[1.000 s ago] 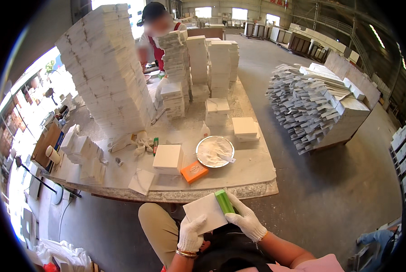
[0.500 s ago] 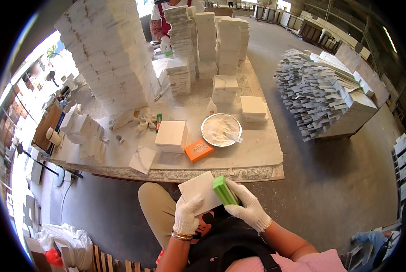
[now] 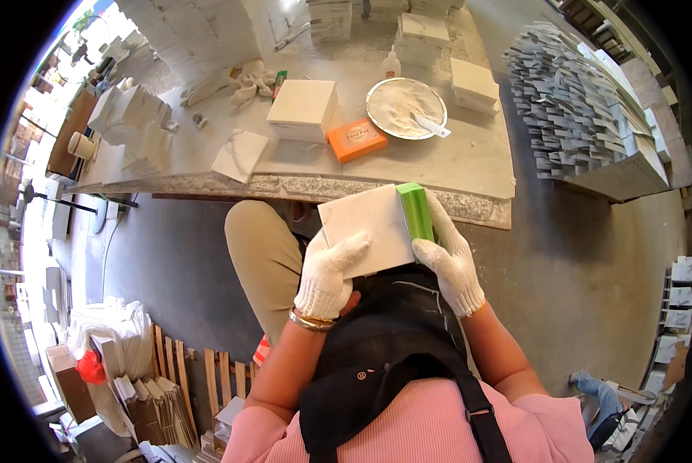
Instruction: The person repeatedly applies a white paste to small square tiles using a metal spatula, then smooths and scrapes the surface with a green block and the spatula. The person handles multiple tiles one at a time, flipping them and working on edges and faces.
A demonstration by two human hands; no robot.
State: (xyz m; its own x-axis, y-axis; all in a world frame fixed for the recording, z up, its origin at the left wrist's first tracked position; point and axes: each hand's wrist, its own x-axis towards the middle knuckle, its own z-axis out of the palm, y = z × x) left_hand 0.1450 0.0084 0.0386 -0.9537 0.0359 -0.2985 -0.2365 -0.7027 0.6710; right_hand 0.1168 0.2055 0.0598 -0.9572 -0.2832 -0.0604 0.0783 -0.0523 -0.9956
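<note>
In white knitted gloves, my left hand grips a square white marble tile by its left side, thumb flat on the upper face. My right hand is closed round a green block, which looks like a sanding block, and presses it to the tile's right edge. Both things are over my lap, just short of the table's front edge. The far fingers of both hands are partly hidden. Another veined tile lies near the table edge, left of a stack of white tiles.
On the stone-topped table are an orange box, a foil-rimmed bowl of pale paste with a scraper, a small bottle and loose gloves. Tall tile stacks rise behind. A pallet of stacked strips stands at right.
My view has tilted down, so the table sits higher in it. The green block has come flush against the tile's right edge, and the tile lies more level.
</note>
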